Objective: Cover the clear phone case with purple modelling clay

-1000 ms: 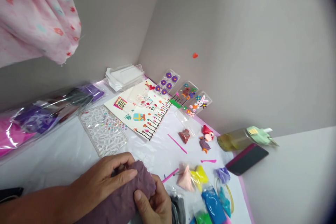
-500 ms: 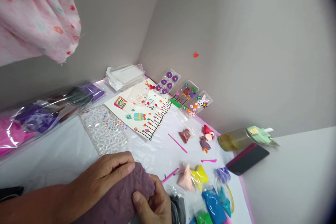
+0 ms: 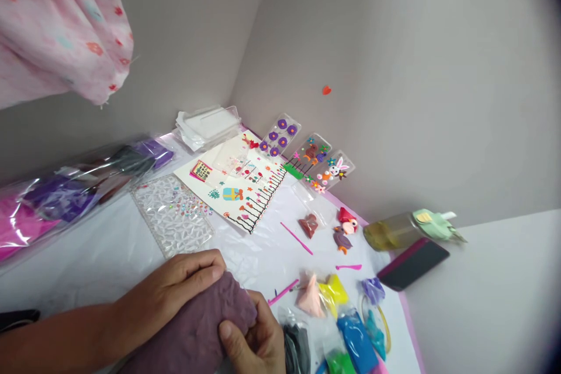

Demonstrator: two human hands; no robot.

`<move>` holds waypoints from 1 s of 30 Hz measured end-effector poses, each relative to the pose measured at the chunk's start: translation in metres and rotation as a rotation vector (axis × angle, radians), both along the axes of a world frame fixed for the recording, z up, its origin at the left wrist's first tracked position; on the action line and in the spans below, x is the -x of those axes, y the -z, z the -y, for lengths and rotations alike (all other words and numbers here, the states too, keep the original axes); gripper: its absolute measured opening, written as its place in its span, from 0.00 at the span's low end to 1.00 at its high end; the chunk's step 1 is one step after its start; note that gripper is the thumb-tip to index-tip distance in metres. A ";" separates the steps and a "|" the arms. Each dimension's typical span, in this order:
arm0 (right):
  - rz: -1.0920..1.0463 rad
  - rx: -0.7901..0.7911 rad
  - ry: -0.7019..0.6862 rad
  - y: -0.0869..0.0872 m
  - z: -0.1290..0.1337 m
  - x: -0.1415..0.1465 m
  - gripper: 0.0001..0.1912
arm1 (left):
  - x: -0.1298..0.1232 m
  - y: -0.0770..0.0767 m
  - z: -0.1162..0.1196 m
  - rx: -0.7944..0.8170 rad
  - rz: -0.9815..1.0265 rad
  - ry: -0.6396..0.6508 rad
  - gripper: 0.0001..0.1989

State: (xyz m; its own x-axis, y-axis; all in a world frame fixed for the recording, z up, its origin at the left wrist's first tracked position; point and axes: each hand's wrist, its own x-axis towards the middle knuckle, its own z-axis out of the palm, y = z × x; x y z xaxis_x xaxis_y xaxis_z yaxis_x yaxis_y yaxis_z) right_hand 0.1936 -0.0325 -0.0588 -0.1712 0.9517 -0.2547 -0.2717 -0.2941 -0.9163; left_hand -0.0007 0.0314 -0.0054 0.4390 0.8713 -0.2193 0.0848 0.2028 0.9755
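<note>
A wide flat piece of dull purple modelling clay fills the bottom centre, its surface bumpy and its lower part cut off by the picture's edge. My left hand lies along its upper left side, with thumb and fingers closed over the top edge. At the right edge my right hand pinches the clay, thumb on the face and fingers behind. Whether anything lies under the clay is hidden. Just right of that hand is a bag of dark grey clay.
Pink modelling tools, bagged clay in yellow and blue, and small clay birds lie to the right. Beyond stand a bottle and a phone. Decorated phone cases lean at the wall, behind a sticker sheet.
Almost nothing differs. Both hands keep the same hold on the purple clay, and the view has shifted very slightly.
</note>
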 end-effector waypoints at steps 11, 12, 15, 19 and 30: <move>-0.008 -0.006 -0.002 -0.001 -0.001 0.004 0.21 | -0.002 -0.004 -0.001 0.446 0.307 -0.025 0.22; -0.012 -0.004 -0.013 -0.001 -0.001 0.004 0.21 | -0.002 -0.005 -0.001 0.464 0.314 -0.021 0.22; -0.018 -0.001 -0.020 -0.002 -0.002 0.002 0.20 | -0.002 -0.003 -0.003 0.426 0.283 -0.008 0.22; -0.015 0.014 -0.011 -0.005 -0.002 0.003 0.21 | -0.004 0.004 -0.005 0.243 0.163 -0.028 0.22; -0.035 0.039 0.084 -0.018 0.000 0.017 0.22 | -0.001 0.004 -0.001 0.042 -0.095 0.160 0.13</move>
